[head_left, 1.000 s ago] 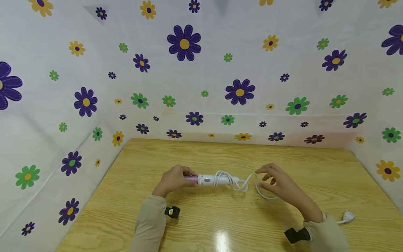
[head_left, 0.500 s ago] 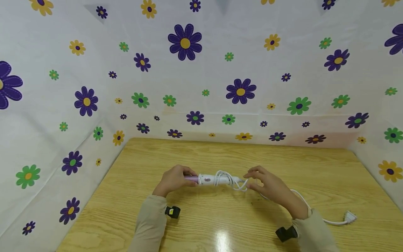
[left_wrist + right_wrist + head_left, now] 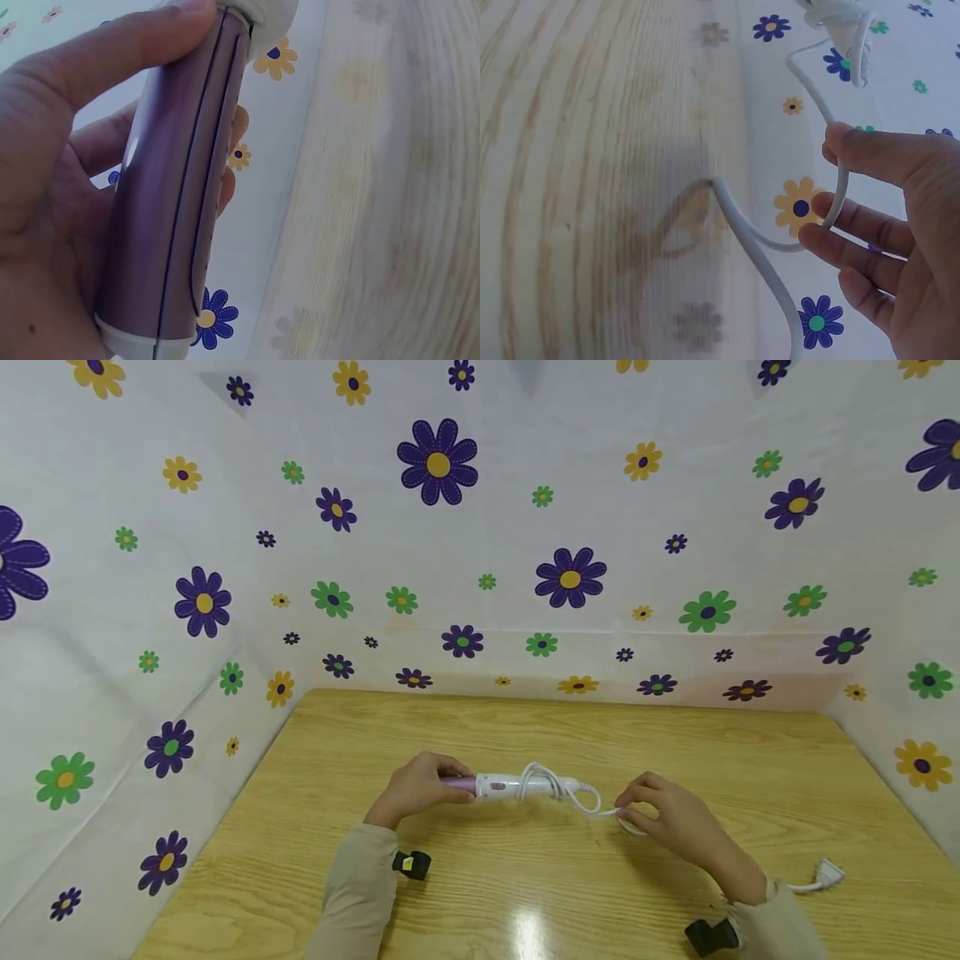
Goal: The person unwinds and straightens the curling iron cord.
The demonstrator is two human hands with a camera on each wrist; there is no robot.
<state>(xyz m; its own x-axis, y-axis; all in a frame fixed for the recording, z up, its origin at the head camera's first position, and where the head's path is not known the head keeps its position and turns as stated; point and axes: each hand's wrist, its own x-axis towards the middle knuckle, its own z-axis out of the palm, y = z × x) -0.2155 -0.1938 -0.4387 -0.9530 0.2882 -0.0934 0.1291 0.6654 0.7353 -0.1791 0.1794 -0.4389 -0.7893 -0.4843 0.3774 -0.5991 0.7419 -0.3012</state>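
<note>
My left hand (image 3: pixel 416 789) grips a hair iron by its purple barrel (image 3: pixel 176 187), thumb along one side and fingers behind it. The hair iron's white handle (image 3: pixel 506 787) points right, with its white cord (image 3: pixel 536 770) looped loosely around it. To the right of the handle, my right hand (image 3: pixel 678 822) pinches the cord between thumb and fingers. In the right wrist view the cord (image 3: pixel 765 266) passes through those fingers and then curves down to the table. The handle's end (image 3: pixel 847 45) shows at the top there, wrapped by a loop.
The cord's white plug (image 3: pixel 828 874) lies on the wooden table (image 3: pixel 525 868) beyond the right forearm. A flower-print sheet (image 3: pixel 480 527) stands around the table's back and sides. Each wrist wears a black camera, seen at the left cuff (image 3: pixel 412 864) and right cuff (image 3: pixel 711 935).
My right hand went left to the cord beside the handle, then came back right with the cord pinched. The loop by the handle's end has been drawn out rightward. My left hand stayed in place.
</note>
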